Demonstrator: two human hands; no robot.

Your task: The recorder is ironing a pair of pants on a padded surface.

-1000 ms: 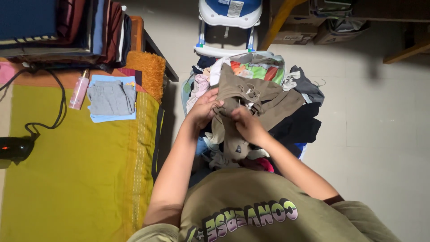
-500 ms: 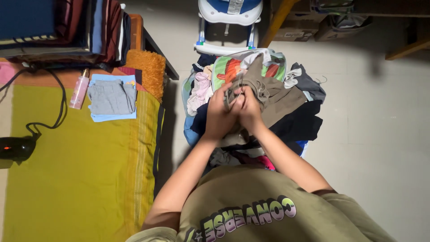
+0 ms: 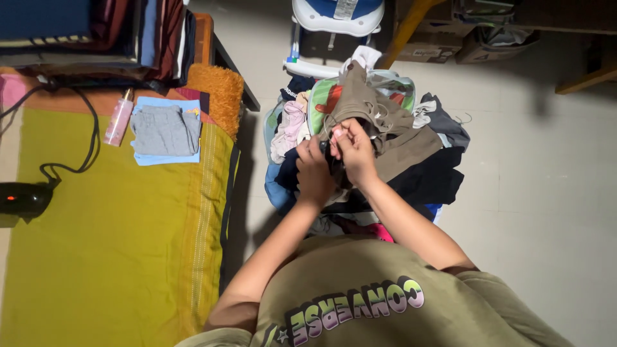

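Yellow bedspread [image 3: 116, 244] carries a folded grey garment [image 3: 166, 130]. Left hand [image 3: 315, 170] and right hand [image 3: 352, 149] both pinch shut on the olive-brown garment [image 3: 373, 112] above the laundry pile [image 3: 424, 180]. Judgement: grip the hem corners evenly, lift it free of neighbouring clothes.

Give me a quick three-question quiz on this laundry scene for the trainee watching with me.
1. True or false: both hands grip the olive-brown garment on top of the clothes pile.
2. Multiple choice: the pink bottle lies (A) on the floor, (B) on the yellow cloth beside the folded grey garment, (C) in the pile.
3. Fill in: the black device at the left edge has a ____ running from it.

Key:
1. True: left hand and right hand meet on it.
2. B
3. cable
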